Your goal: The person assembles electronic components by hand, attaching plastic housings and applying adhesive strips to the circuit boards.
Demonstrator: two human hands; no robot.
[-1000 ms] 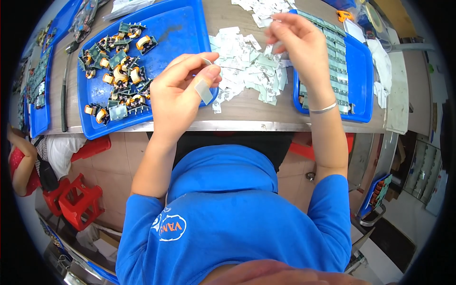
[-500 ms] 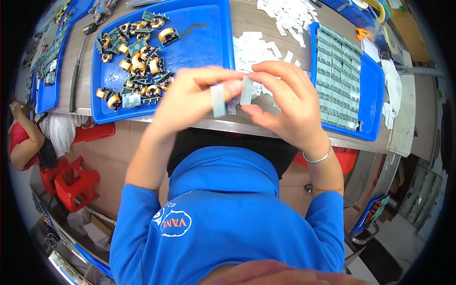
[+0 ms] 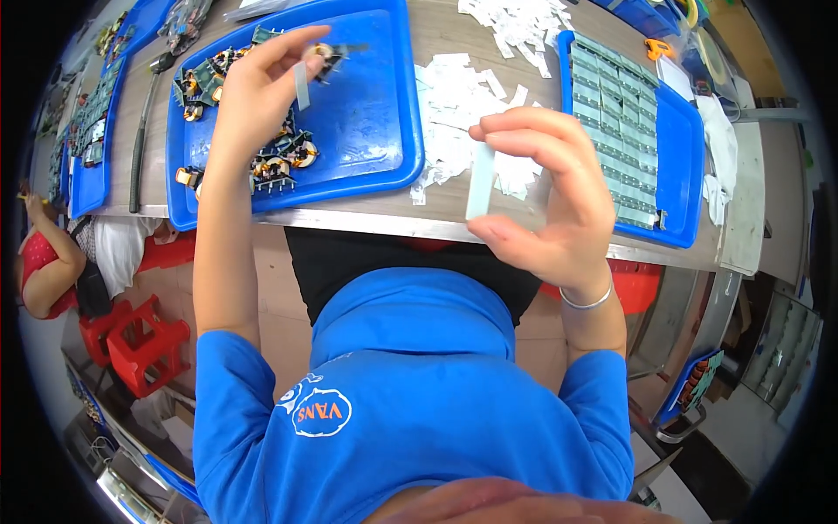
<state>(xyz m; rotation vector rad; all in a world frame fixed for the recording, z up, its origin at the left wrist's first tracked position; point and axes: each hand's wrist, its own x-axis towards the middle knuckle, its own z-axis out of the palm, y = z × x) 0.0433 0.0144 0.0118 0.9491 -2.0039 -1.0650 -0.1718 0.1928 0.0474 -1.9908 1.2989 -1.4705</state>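
My left hand (image 3: pixel 266 87) is over the blue tray (image 3: pixel 375 179) on the left, a short pale strip (image 3: pixel 302 86) held at its thumb. Its fingertips reach a small circuit board with a coil (image 3: pixel 325 61), blurred, so I cannot tell whether they grip it. More of these coil boards (image 3: pixel 284 162) lie heaped in the tray, partly behind the hand. Over the table's front edge, my right hand (image 3: pixel 559 188) has its fingers curved round a longer pale strip (image 3: pixel 479 182), which spans from fingertips to thumb.
Loose white paper strips (image 3: pixel 454 113) lie scattered mid-table. At the right, a blue tray (image 3: pixel 683 175) carries rows of green-grey boards (image 3: pixel 615 131). Orange-handled scissors (image 3: pixel 659 48) lie behind it. A black-handled tool (image 3: pixel 140 144) rests left of the coil tray. Red stools (image 3: pixel 148 345) stand below left.
My hands have parted. The left has moved away left to the coil boards, its strip still at the thumb; the right stays near the front edge and has spread wider around its strip.
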